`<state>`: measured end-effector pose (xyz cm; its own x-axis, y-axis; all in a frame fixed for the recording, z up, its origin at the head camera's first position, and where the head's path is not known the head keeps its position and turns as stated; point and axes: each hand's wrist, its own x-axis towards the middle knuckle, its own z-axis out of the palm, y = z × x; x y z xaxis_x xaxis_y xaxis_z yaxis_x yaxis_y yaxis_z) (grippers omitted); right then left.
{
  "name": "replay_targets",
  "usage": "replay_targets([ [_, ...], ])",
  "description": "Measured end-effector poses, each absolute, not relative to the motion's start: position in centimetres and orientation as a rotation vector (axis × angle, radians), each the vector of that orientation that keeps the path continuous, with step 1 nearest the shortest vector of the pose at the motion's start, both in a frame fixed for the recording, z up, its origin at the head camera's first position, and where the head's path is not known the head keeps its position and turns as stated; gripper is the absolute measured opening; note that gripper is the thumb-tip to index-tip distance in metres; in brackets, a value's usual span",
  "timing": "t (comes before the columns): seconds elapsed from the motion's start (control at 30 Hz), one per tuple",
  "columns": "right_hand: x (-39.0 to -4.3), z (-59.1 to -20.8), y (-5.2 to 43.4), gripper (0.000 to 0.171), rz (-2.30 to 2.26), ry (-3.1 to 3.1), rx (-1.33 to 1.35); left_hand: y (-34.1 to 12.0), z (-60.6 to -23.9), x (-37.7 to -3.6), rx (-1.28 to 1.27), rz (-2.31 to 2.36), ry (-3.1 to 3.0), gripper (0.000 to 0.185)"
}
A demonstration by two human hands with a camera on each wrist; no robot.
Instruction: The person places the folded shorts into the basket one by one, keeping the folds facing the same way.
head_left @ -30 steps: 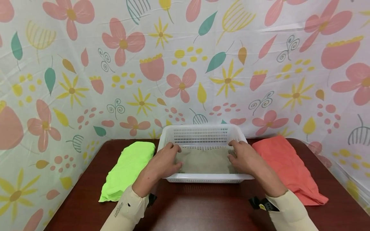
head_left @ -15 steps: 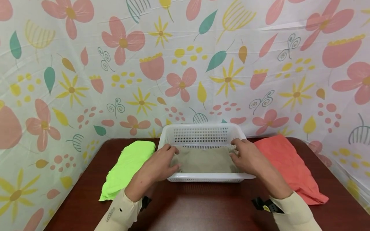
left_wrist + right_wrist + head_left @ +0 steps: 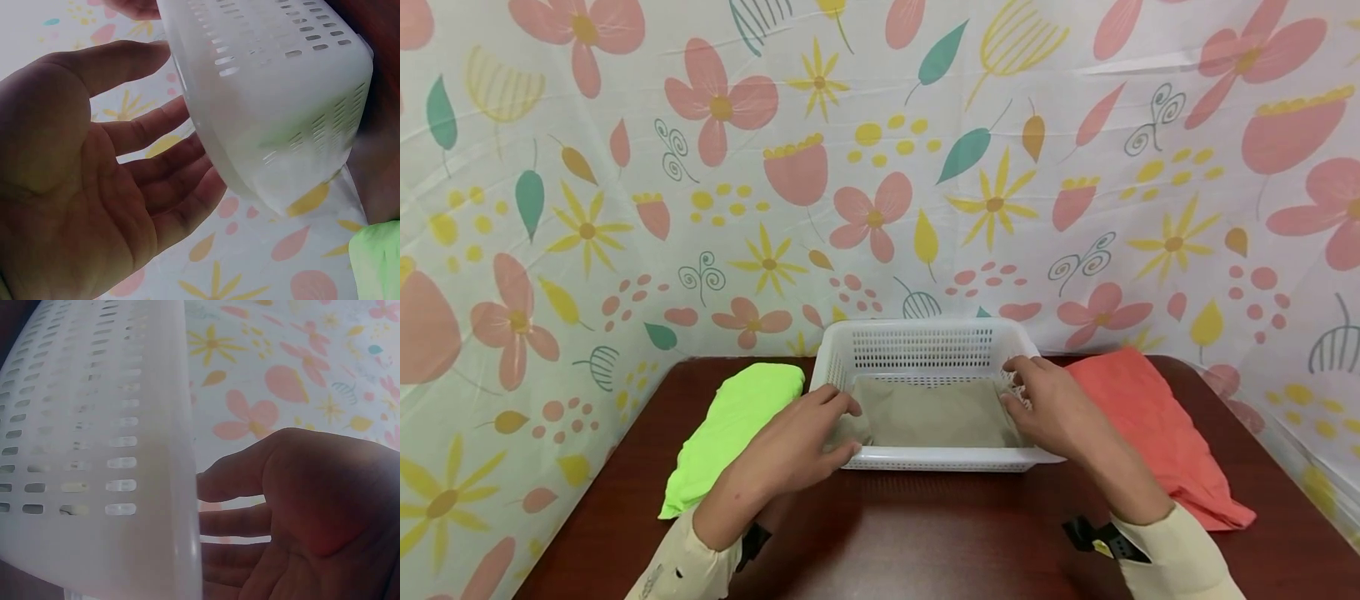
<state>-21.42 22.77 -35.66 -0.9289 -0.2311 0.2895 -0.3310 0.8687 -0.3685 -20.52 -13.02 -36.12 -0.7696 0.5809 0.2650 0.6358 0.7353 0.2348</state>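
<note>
While both hands sit at the near corners of the white perforated basket [image 3: 925,392], the khaki folded cloth [image 3: 936,412] lies flat on the basket floor directly between them, its long axis running left to right across the person's front. The left hand [image 3: 797,437] rests over the basket's near-left corner with fingers loosely extended; the left wrist view shows the palm open [image 3: 106,187] beside the basket wall [image 3: 275,106], gripping nothing. The right hand [image 3: 1048,412] reaches over the near-right corner, fingers relaxed and spread, its fingertips at the cloth's right edge; the right wrist view likewise shows an open palm [image 3: 312,512] next to the basket rim [image 3: 181,487]. Whether either hand actually presses the cloth cannot be told from these views. Each hand is about equally near its own end of the cloth. Outward from the basket, a lime-green folded garment [image 3: 733,433] lies just beside it on the left of the dark brown desk [image 3: 925,533], and a coral folded garment [image 3: 1150,433] lies on the right, under the right forearm's far side. A floral sheet [image 3: 880,167] backs the desk.
</note>
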Motion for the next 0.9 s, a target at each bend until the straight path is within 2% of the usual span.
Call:
replay_targets([
  [0.5,-19.9,-34.6,23.5,0.04,0.604,-2.664,0.466,-14.5,-36.2,-18.8,-1.019,-0.391,-2.732,0.034],
  [0.9,-19.1,-34.1,24.9,0.042,0.578,-2.64,0.456,-15.3,-36.7,-18.7,-1.096,-0.384,-2.686,0.028],
])
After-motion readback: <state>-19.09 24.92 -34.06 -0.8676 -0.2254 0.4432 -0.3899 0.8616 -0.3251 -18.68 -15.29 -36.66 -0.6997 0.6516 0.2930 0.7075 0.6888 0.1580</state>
